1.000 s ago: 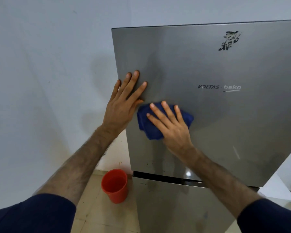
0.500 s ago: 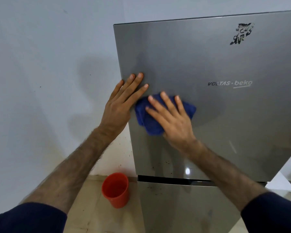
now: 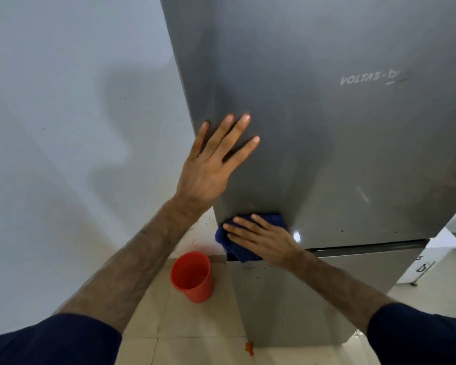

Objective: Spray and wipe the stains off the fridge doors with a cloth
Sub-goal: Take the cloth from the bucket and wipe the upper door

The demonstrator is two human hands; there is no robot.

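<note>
Currently: a person wipes the front of a two-door fridge, seen from a head-worn camera looking down.
Wall: pale blue-grey wall (image 3: 63, 127) to the left of the appliance, shadowed by the raised arm.
Upper fridge door: brushed grey upper door (image 3: 327, 140) with a partly visible "VOLTAS" badge; small dark specks show near its lower edge. It looks smooth and slick, so a wipe likely needs flat, firm pressure.
Lower fridge door: lower door (image 3: 287, 299) just beneath, parted from the upper one by a dark gap.
Floor: beige tiles (image 3: 156, 325), with a small orange scrap lying near the fridge's base.
Bucket: red bucket (image 3: 192, 276) standing on the tiles beside the fridge's left corner.
Left hand: left hand (image 3: 211, 164) flat on the upper door near its left edge, fingers straight and spread, holding nothing, apparently bracing.
Right hand: right hand (image 3: 263, 239) laid over the cloth, fingers extended and pressing it against the door's bottom-left corner.
Cloth: dark blue cloth (image 3: 244, 252), soft and bunched, overhanging the gap between doors; probably best kept under a flat palm rather than pinched.
Spray bottle: not in view.
</note>
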